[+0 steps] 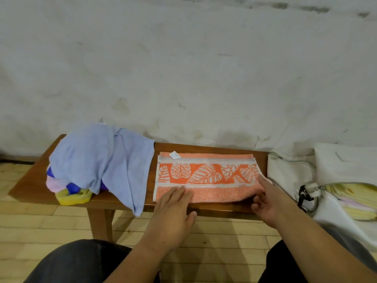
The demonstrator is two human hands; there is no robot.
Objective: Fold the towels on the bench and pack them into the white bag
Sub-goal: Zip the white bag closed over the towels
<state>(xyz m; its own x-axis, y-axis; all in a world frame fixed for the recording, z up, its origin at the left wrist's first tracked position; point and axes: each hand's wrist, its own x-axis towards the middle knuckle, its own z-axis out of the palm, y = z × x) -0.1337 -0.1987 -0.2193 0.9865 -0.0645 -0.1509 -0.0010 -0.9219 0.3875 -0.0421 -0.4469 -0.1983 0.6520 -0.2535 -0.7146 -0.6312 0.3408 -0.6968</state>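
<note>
A: Stained plaster wall [183,68], pale wood floor [24,221]; a low brown bench [28,186] is set against the wall.

B: What is laid on it?

A: An orange towel [206,176] is spread flat on the right half, leaf band up, label at the far edge. It appears doubled once lengthwise; further folds are judged outstanding.

B: Hands?

A: The left hand [173,209] is laid flat and spread on the near left edge of the towel, nothing gripped. The right hand [267,199] is placed at the near right corner, fingers loosely curled; whether cloth is pinched cannot be told.

B: What is left?

A: A heap [98,160] at the bench's left end, unfolded: a blue towel draped over the top and hanging past the front edge, with yellow, pink and dark blue cloth seen beneath.

B: And the bag?

A: The white bag [289,172] is seen just right of the bench, mouth open. Folded pale yellow and pink towels [359,203] are already stacked inside. Progress is judged partial: some packed, one in hand, several untouched.
</note>
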